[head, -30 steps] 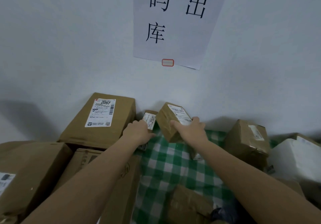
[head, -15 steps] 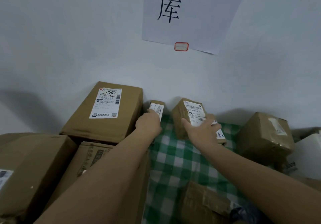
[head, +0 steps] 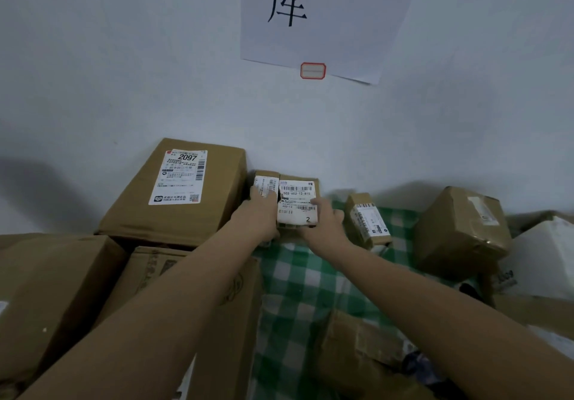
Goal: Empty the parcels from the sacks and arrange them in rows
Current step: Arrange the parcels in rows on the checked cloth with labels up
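Observation:
Two small brown parcels stand side by side against the wall. My left hand (head: 260, 217) holds the narrow parcel (head: 265, 183) on the left. My right hand (head: 323, 219) grips the labelled parcel (head: 297, 201) beside it, thumb on its white label. The two parcels touch each other. To their left lies a large box marked 2097 (head: 177, 188). A green-and-white checked sack (head: 310, 281) is spread under my arms.
Another small labelled parcel (head: 366, 221) lies right of my right hand, then a taped brown box (head: 462, 228) and a white package (head: 546, 253). Large cartons (head: 56, 294) fill the left. A crumpled brown parcel (head: 357, 353) lies near me. A paper sign (head: 323, 14) hangs on the wall.
My right hand has moved the labelled parcel left and set it against the narrow parcel by the wall. Another small parcel now lies uncovered at its right.

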